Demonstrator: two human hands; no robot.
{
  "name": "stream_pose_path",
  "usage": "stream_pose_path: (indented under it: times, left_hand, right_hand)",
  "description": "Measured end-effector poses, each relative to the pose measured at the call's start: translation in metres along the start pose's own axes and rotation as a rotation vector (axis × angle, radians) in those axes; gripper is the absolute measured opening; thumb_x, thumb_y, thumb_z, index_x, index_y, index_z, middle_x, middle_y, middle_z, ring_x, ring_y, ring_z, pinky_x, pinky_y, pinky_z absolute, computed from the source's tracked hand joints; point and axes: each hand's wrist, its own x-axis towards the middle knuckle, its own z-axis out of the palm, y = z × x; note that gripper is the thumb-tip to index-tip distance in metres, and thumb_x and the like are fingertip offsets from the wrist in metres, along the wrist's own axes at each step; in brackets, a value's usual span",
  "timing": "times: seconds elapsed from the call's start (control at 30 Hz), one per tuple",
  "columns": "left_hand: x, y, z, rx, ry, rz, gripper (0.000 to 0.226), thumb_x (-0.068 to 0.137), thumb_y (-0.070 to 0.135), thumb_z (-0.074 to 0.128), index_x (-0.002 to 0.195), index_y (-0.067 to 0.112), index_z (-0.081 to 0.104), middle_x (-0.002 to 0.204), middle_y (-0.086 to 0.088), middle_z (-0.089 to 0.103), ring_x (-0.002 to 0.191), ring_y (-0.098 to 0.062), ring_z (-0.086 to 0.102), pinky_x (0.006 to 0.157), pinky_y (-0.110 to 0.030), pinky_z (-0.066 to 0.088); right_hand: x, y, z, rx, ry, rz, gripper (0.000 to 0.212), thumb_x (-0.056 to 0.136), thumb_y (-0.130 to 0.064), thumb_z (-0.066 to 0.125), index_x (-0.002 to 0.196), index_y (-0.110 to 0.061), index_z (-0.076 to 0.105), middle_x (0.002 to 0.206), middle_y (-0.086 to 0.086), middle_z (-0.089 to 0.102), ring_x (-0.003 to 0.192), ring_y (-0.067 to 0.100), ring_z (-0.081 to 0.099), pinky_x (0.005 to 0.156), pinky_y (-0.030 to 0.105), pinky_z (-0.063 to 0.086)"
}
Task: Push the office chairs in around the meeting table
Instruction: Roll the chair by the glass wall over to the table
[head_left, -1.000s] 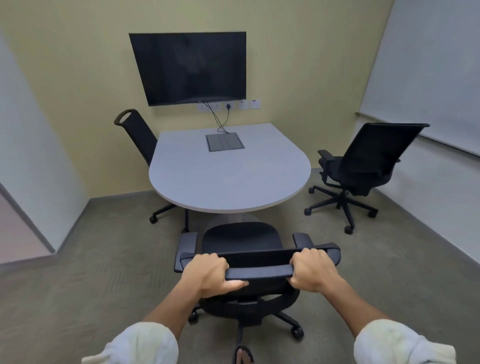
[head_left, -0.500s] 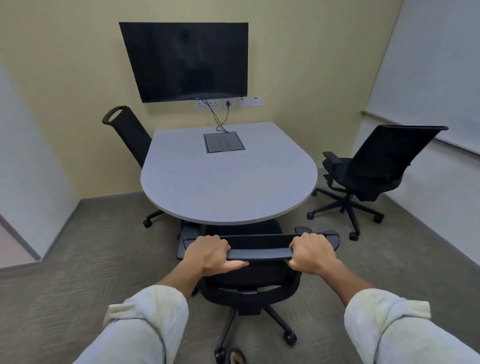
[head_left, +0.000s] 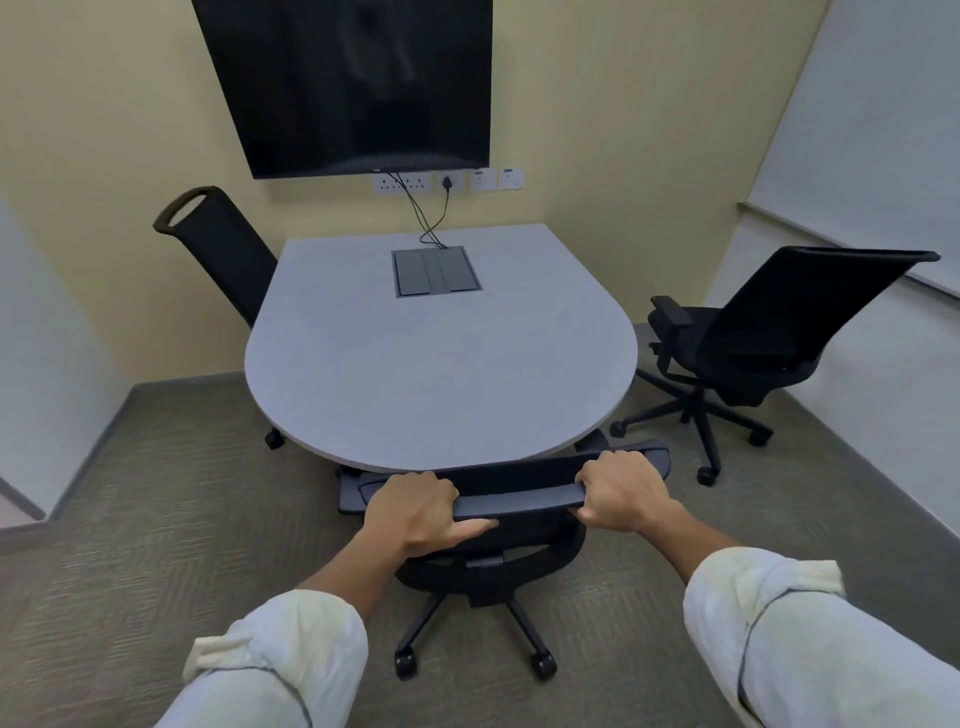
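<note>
- The only mark I can find is a small pale logo on the lower edge of the screen (head_left: 348, 83) on the wall; it is too small to read. The sockets (head_left: 447, 181) below it carry nothing legible.
- My left hand (head_left: 415, 512) is clenched around the top rail of the near chair (head_left: 514, 499), thumb underneath, and my right hand (head_left: 621, 491) grips the same rail toward its right end.
- That chair's seat is hidden under the surface (head_left: 441, 374); I see only its backrest, part of an armrest at the left, the lower frame and the wheeled base.
- Its top rail runs left to right along the rounded near edge of the surface, and the chair faces the far wall.
- The left chair (head_left: 223, 249) stands tight against the surface's left side; only its back and one wheel show.
- The right chair (head_left: 753, 343) stands apart from the surface on the carpet (head_left: 156, 519), its seat facing left toward it.
- Two cables (head_left: 428, 218) drop from the wall to the dark panel (head_left: 437, 271) set in the surface.
- The screen's top is cut off by the frame.
</note>
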Motion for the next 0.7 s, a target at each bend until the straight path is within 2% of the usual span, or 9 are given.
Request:
stream_pose_path:
  times: [0.13,0.33,0.43,0.5,0.6,0.7]
  left_hand:
    - [0.019,0.001,-0.003,-0.001,0.007,-0.014,0.075,0.078,0.089,0.028,0.067,0.019,0.053,0.06,0.006,0.046,0.061,-0.02,0.051,0.061,-0.036,0.041]
    - [0.019,0.006,0.0,0.006,0.026,-0.032,0.086,0.071,0.096,0.02,0.069,0.018,0.057,0.06,0.006,0.05,0.06,-0.018,0.052,0.059,-0.035,0.039]
    - [0.014,0.003,0.0,-0.013,0.039,-0.049,0.086,0.072,0.097,0.025,0.064,0.017,0.055,0.058,0.005,0.053,0.056,-0.016,0.05,0.055,-0.033,0.035]
    - [0.011,0.004,0.0,-0.045,0.041,-0.053,0.088,0.071,0.098,0.024,0.063,0.015,0.05,0.059,0.003,0.053,0.054,-0.014,0.048,0.053,-0.032,0.032]
    - [0.008,0.007,-0.001,-0.131,0.047,-0.045,0.082,0.074,0.096,0.018,0.067,0.019,0.045,0.064,0.005,0.051,0.057,-0.014,0.047,0.057,-0.035,0.034]
    - [0.005,0.006,0.0,-0.19,0.064,0.005,0.075,0.079,0.092,0.016,0.081,0.022,0.045,0.077,0.006,0.052,0.068,-0.016,0.05,0.063,-0.036,0.037]
  right_hand:
    - [0.021,0.017,-0.001,0.0,0.01,-0.033,0.032,0.072,-0.04,0.057,0.051,-0.022,0.04,0.05,-0.004,0.04,0.057,0.024,0.046,0.056,0.031,0.035]
    - [0.02,0.025,0.007,0.018,0.022,-0.034,0.026,0.07,-0.041,0.055,0.06,-0.018,0.057,0.051,-0.003,0.049,0.053,0.022,0.05,0.054,0.031,0.042]
    - [0.016,0.02,0.007,0.035,0.041,-0.036,0.026,0.069,-0.042,0.054,0.06,-0.018,0.055,0.052,-0.003,0.051,0.054,0.023,0.051,0.054,0.032,0.041]
    - [0.012,0.02,0.006,0.048,0.06,-0.033,0.024,0.071,-0.042,0.054,0.064,-0.019,0.055,0.058,-0.003,0.057,0.058,0.022,0.055,0.056,0.033,0.045]
    - [0.001,0.019,0.008,0.166,0.134,-0.011,0.019,0.072,-0.044,0.057,0.07,-0.026,0.052,0.067,-0.007,0.058,0.065,0.019,0.055,0.061,0.035,0.046]
    - [-0.013,0.021,0.014,0.305,0.275,-0.07,0.026,0.071,-0.045,0.063,0.088,-0.027,0.054,0.08,-0.011,0.053,0.073,0.011,0.044,0.07,0.029,0.037]
